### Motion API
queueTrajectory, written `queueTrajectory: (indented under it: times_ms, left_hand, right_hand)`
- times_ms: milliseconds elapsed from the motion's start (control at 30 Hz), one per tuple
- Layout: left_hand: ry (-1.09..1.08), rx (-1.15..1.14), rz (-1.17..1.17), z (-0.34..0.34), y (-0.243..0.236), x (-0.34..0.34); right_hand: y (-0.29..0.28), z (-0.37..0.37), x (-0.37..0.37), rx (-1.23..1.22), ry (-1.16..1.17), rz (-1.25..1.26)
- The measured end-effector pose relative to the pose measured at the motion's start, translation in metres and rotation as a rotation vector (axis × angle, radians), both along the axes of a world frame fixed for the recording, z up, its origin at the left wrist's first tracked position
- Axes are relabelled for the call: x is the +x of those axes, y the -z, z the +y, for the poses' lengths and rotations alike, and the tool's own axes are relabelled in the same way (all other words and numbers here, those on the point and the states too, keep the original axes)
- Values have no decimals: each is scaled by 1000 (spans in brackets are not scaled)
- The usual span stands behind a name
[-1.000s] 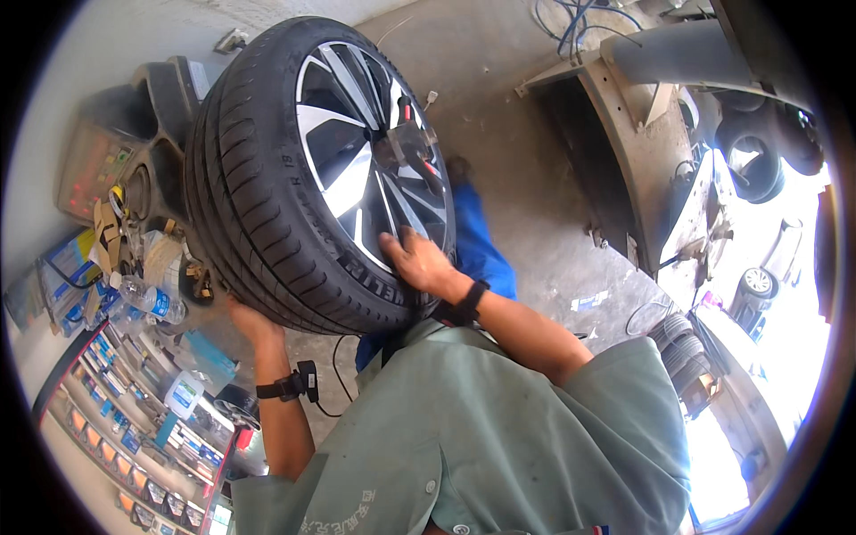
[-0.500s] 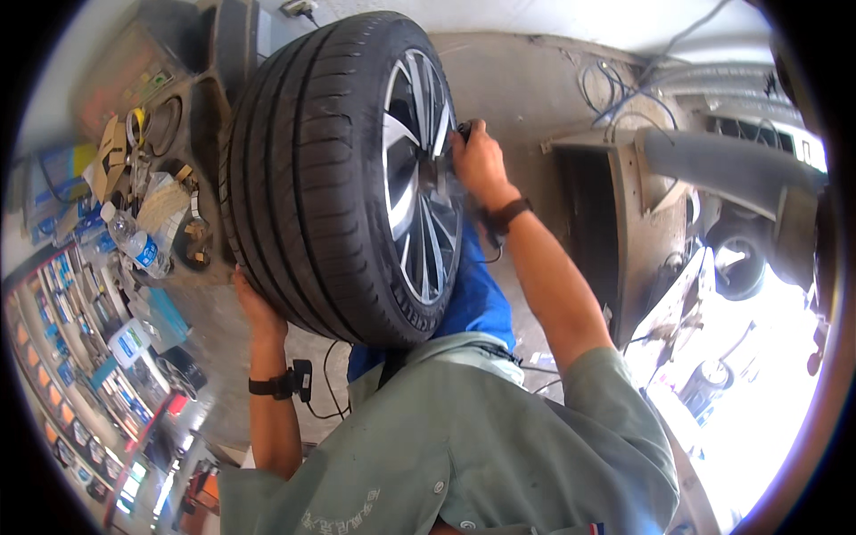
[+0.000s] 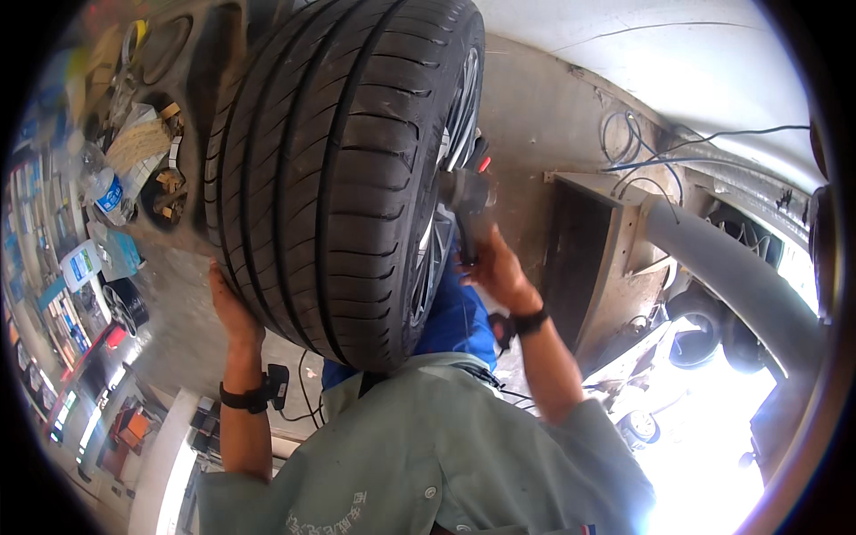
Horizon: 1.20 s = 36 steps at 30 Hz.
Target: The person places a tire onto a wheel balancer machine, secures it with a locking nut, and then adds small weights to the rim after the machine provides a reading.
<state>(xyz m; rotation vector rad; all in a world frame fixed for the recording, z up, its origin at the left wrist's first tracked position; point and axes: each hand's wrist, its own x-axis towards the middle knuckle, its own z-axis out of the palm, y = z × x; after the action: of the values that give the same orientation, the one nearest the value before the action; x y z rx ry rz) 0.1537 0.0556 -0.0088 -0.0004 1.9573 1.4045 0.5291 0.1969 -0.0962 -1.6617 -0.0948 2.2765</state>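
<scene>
A large black tyre (image 3: pixel 312 178) on a silver-and-black alloy rim (image 3: pixel 432 254) stands side-on at the middle, low against my body. My left hand (image 3: pixel 230 308) presses round the tyre's lower left side, fingers along the tread. At the rim's centre, partly hidden by the tyre, sits a dark tool (image 3: pixel 464 196) with a red part. My right hand (image 3: pixel 499 272) is at that tool's lower handle, fingers curled on it, slightly blurred.
A grey machine (image 3: pixel 602 267) with a thick tube (image 3: pixel 722 276) stands right, cables (image 3: pixel 629 147) above it. Further right lie tyres (image 3: pixel 695 325). At left are a moulded tray (image 3: pixel 178 53) of small parts, a plastic bottle (image 3: pixel 102 187) and shelved goods (image 3: pixel 36 303).
The wheel has turned from face-visible to tread-toward-me. My right hand rose from the rim's lower part to the tool, then moved down to its lower handle. My left hand still holds the tyre.
</scene>
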Motion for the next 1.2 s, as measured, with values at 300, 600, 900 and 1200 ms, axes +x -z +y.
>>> queueTrajectory:
  times_ms: [300, 600, 900, 1200]
  left_hand:
    - [76, 73, 39, -7, 2, -14]
    - [54, 69, 102, -9, 13, -18]
    - [77, -3, 252, -18, 35, -4]
    - [389, -231, 721, 14, 27, -9]
  right_hand:
    - [21, 105, -15, 1554, -1167, -990]
    - [123, 92, 35, 520, -703, -483]
    - [-36, 9, -25, 297, -119, -145]
    - [83, 179, 6, 680, -790, -386]
